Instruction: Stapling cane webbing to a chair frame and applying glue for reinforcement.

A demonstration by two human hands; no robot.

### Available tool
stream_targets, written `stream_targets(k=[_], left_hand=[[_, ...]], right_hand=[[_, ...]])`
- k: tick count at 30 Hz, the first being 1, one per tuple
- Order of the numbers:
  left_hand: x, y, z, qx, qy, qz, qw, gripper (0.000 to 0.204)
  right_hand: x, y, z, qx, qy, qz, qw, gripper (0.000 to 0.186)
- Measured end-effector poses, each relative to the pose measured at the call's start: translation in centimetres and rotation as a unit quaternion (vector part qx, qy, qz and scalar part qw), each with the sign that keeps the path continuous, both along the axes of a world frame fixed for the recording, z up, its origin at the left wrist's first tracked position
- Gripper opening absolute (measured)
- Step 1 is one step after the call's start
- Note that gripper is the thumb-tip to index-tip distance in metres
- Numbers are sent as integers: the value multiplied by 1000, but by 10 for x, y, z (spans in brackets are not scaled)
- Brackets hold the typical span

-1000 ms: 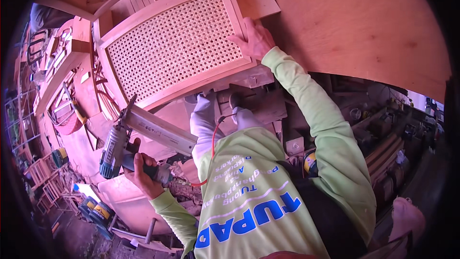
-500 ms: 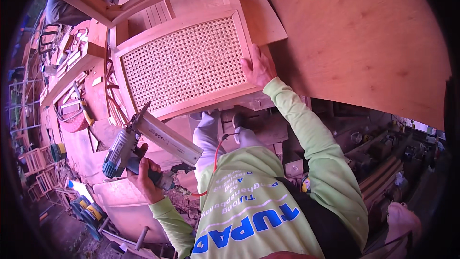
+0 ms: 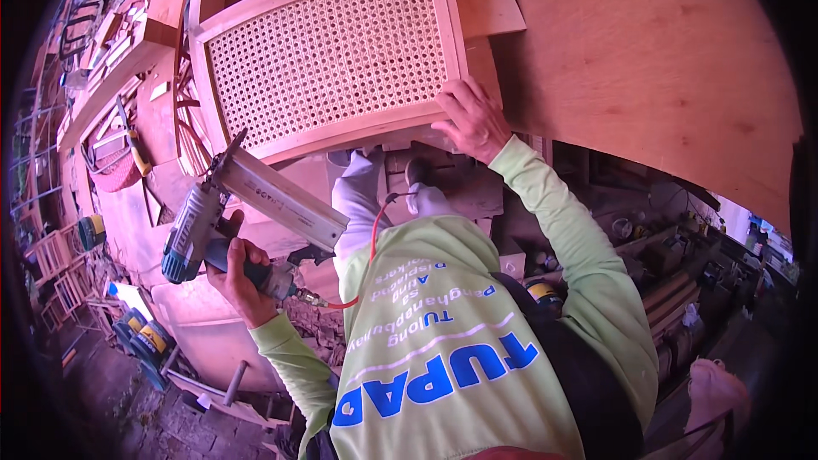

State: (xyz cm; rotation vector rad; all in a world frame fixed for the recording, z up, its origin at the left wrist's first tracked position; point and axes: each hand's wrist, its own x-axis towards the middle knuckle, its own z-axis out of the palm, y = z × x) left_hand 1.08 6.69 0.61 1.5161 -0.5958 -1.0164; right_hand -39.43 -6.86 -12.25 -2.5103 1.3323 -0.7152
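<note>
Head cam, so we're looking straight down at both hands. Our left hand [image 3: 239,281] is low on the left, wrist angled up and inward, fingers wrapped around the grip of a grey and teal nail gun [image 3: 192,230]. The gun's long pale magazine slants down toward our trouser leg [image 3: 354,196], and its nose points up near the lower left corner of the cane panel [image 3: 332,60]; we can't tell if the two touch. A red hose [image 3: 341,305] runs off the back of the grip toward our shirt.

Our right arm reaches forward, elbow out to the side. The right hand [image 3: 479,123] has no tool in it: fingers bent together over the panel's lower right corner, thumb sticking out just below the edge.

The panel sits upper middle in its wooden frame, with more wooden bars past its far side. A big plywood sheet [image 3: 648,51] fills the upper right.

Around us it's a proper cluttered workshop in pinkish light: scrap wood [image 3: 106,43] heaped at upper left, a yellow-handled tool [image 3: 136,149] next to a reddish basket [image 3: 115,175], small wooden frames [image 3: 64,277] at far left, and long boards [image 3: 673,302] down on the right.
</note>
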Motion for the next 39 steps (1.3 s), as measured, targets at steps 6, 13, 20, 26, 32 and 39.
stream_targets(k=[6, 13, 20, 26, 32, 39], left_hand=[[-1, 4, -3, -4, 4, 10, 1000, 44], [2, 4, -1, 0, 21, 13, 1000, 47], [3, 9, -9, -14, 28, 37, 999, 45], [2, 11, -11, -10, 31, 48, 998, 44], [-1, 5, -11, -19, 19, 60, 998, 46], [11, 16, -21, 22, 47, 77, 996, 48]], right_hand=[[7, -16, -3, 7, -22, 45, 999, 47], [16, -19, -10, 6, -61, 24, 998, 44], [35, -3, 5, 14, 7, 35, 999, 54], [84, -9, -16, -3, -27, 54, 998, 54], [88, -21, -20, -1, -49, 46, 998, 44], [57, -83, 1, -54, -145, -3, 988, 34]])
